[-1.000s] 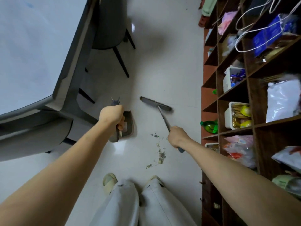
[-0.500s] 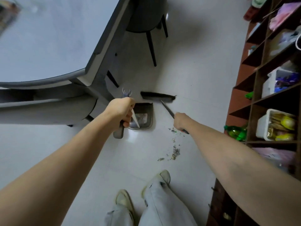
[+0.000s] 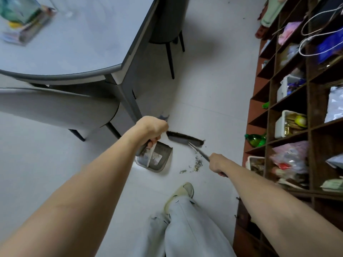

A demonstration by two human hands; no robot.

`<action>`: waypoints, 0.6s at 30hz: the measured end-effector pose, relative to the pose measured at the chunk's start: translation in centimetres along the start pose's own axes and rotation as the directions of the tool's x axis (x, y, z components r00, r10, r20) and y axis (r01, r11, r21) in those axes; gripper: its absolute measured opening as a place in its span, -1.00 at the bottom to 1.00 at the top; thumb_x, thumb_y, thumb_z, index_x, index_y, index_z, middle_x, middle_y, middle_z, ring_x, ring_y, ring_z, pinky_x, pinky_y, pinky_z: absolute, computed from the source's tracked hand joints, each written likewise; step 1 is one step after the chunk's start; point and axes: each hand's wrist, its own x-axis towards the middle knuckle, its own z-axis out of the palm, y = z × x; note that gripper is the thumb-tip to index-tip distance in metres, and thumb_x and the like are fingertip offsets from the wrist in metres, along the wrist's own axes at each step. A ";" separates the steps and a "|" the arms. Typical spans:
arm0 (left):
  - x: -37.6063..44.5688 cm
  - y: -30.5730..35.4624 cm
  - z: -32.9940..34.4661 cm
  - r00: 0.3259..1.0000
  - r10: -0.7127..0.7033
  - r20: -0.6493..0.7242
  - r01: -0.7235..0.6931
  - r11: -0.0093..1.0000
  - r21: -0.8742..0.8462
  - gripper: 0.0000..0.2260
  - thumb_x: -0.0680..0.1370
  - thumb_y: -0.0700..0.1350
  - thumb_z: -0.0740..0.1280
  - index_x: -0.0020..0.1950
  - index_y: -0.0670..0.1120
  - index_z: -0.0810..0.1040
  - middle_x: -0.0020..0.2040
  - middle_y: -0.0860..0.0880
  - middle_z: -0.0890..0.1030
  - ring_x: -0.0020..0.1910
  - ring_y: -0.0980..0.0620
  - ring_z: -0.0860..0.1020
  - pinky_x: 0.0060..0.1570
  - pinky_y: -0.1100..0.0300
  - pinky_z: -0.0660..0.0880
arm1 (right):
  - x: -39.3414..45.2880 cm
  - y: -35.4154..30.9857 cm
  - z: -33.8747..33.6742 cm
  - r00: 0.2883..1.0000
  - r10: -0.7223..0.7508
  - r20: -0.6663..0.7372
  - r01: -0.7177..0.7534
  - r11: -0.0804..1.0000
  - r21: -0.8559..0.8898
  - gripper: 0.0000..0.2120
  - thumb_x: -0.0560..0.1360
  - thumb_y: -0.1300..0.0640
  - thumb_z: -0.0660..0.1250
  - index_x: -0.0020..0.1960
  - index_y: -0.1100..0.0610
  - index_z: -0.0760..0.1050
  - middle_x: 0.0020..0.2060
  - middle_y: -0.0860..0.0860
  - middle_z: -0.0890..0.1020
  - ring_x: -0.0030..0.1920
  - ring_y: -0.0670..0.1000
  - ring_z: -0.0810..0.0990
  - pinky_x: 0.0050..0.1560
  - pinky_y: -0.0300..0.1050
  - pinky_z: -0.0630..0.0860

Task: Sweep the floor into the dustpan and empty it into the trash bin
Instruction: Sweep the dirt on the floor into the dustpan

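A person in pale trousers stands with one shoe (image 3: 182,191) showing on the white floor (image 3: 213,101). Two bare hands work apart: the left hand (image 3: 152,129) grips the dustpan's handle, the right hand (image 3: 217,164) grips the broom's handle. One dustpan (image 3: 157,159) sits on the floor beside one scatter of crumbs (image 3: 195,166); the broom (image 3: 185,139) head lies just beyond. Farther off: one table (image 3: 83,43), two chairs, one shelf unit (image 3: 300,112).

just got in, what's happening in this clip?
A person is sweeping. The left hand grips the dustpan handle, pan resting on the floor. The right hand holds the broom handle, its head just beyond the pan. A small pile of debris lies beside the pan, not yet swept in.
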 end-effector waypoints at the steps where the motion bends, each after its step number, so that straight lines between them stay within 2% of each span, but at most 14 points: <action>1: -0.8 -0.7 0.5 1.000 0.018 -0.019 -0.018 1.000 0.003 -0.84 0.43 -0.22 0.16 -0.35 -0.12 0.30 -0.50 -0.06 0.31 -0.58 0.01 0.22 -0.51 0.31 0.18 | -0.8 0.4 1.0 1.000 0.027 0.005 -0.027 1.000 0.000 -0.70 0.54 0.34 0.16 0.26 0.33 0.43 -0.02 0.25 0.60 -0.37 0.11 0.51 -0.53 -0.18 0.34; 5: -3.8 -3.2 2.2 0.997 0.081 -0.008 -0.080 0.993 0.085 -0.81 0.46 -0.18 0.20 -0.36 -0.15 0.37 -0.48 -0.08 0.38 -0.56 -0.01 0.29 -0.49 0.27 0.25 | -3.8 2.4 3.2 0.997 0.070 -0.017 -0.070 0.997 0.014 -0.68 0.51 0.34 0.20 0.24 0.27 0.51 -0.14 0.17 0.61 -0.50 0.03 0.44 -0.60 -0.21 0.35; 8: -5.4 -5.0 2.8 0.991 0.134 -0.018 -0.124 0.950 0.288 -0.78 0.47 -0.12 0.25 -0.34 -0.18 0.42 -0.41 -0.09 0.49 -0.44 -0.08 0.46 -0.39 0.21 0.40 | -6.0 3.4 4.0 0.995 0.020 -0.095 -0.012 0.996 0.088 -0.65 0.53 0.30 0.11 0.26 0.18 0.49 -0.16 0.14 0.54 -0.46 0.03 0.46 -0.59 -0.25 0.34; 10: -6.0 -6.0 3.0 0.967 0.228 -0.115 -0.148 0.867 0.475 -0.82 0.48 -0.05 0.29 -0.21 -0.16 0.49 -0.30 -0.06 0.53 -0.27 -0.10 0.57 -0.32 0.19 0.44 | -6.6 3.2 4.1 0.992 -0.008 -0.129 0.023 0.993 0.115 -0.66 0.55 0.28 0.08 0.27 0.18 0.47 -0.13 0.13 0.52 -0.44 0.02 0.45 -0.57 -0.24 0.33; 13: -6.1 -7.3 3.3 0.875 0.419 -0.242 -0.149 0.709 0.689 -0.73 0.54 0.08 0.27 0.04 -0.12 0.44 -0.17 -0.02 0.49 -0.09 -0.14 0.58 -0.23 0.14 0.43 | -5.9 1.4 3.3 0.988 -0.050 -0.148 0.070 0.989 0.129 -0.69 0.57 0.28 0.10 0.26 0.22 0.46 -0.14 0.14 0.53 -0.43 0.03 0.46 -0.55 -0.24 0.34; 15: -5.5 -8.0 3.3 0.834 0.477 -0.277 -0.135 0.664 0.736 -0.73 0.57 0.09 0.24 0.13 -0.07 0.46 -0.08 -0.04 0.56 -0.05 -0.14 0.59 -0.19 0.12 0.46 | -4.7 0.1 2.7 0.985 -0.084 -0.153 0.102 0.987 0.120 -0.72 0.56 0.29 0.11 0.24 0.25 0.44 -0.24 0.12 0.49 -0.44 0.04 0.44 -0.56 -0.22 0.33; 18: -4.5 -8.3 2.5 0.872 0.388 -0.298 -0.084 0.720 0.689 -0.84 0.54 -0.03 0.26 0.03 -0.05 0.55 -0.13 -0.04 0.57 -0.13 -0.14 0.57 -0.19 0.13 0.45 | -2.7 -1.4 2.0 0.980 -0.113 -0.162 0.128 0.989 0.081 -0.74 0.55 0.30 0.12 0.21 0.25 0.43 -0.20 0.12 0.48 -0.42 0.05 0.43 -0.53 -0.18 0.31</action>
